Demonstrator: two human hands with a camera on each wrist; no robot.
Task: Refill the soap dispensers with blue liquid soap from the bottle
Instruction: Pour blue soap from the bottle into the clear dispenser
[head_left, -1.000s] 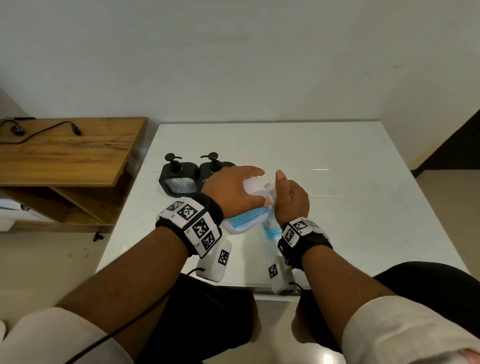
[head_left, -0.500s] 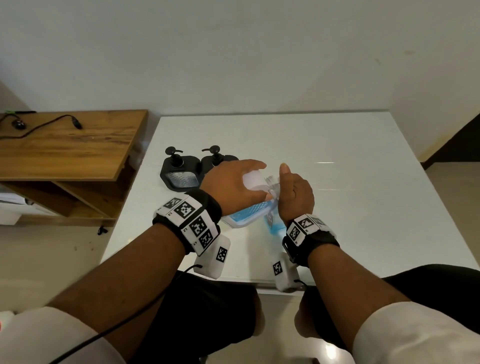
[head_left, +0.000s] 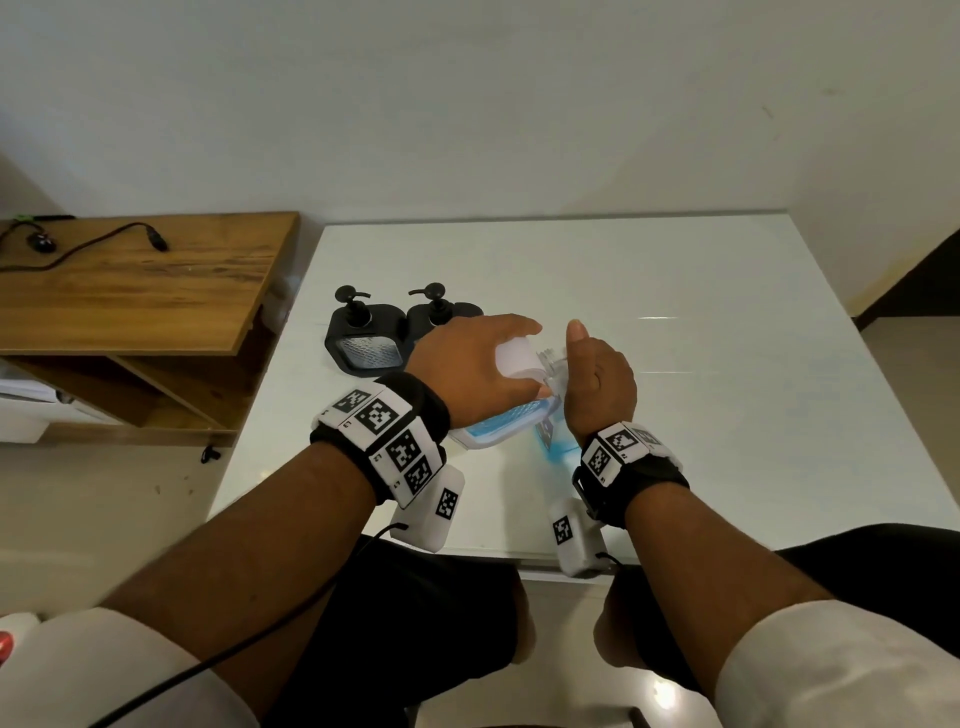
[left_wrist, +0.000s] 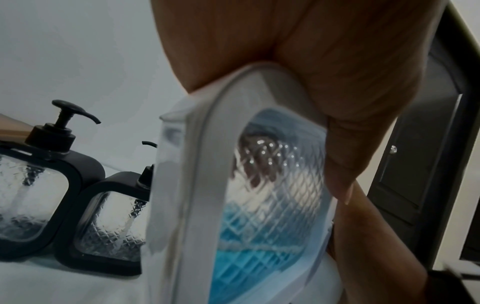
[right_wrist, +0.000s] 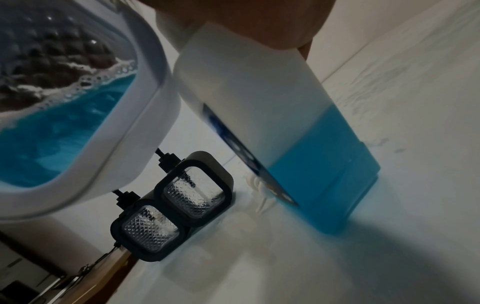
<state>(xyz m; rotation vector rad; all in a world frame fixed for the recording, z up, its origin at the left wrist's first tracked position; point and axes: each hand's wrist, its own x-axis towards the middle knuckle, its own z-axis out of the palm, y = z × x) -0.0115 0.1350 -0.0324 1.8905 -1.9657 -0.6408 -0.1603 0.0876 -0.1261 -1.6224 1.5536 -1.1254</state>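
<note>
At frame centre, the left hand (head_left: 467, 364) curls round a tilted white dispenser (left_wrist: 259, 205), likely for pouring. The right hand (head_left: 597, 384) grips the bottle (right_wrist: 298, 144), steadying it on the table (head_left: 727, 415).

White-framed dispenser (head_left: 498, 428) is seen with blue soap behind diamond-patterned glass; two black-framed dispensers (head_left: 363, 338) are patterned alike.

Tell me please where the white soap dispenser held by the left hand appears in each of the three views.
Head: the white soap dispenser sits at centre, tilted, under the left hand.
Left wrist: it fills the middle, blue soap in its lower part.
Right wrist: it is at upper left, beside the soap bottle.
Shared landmark: the two black dispensers.
</note>
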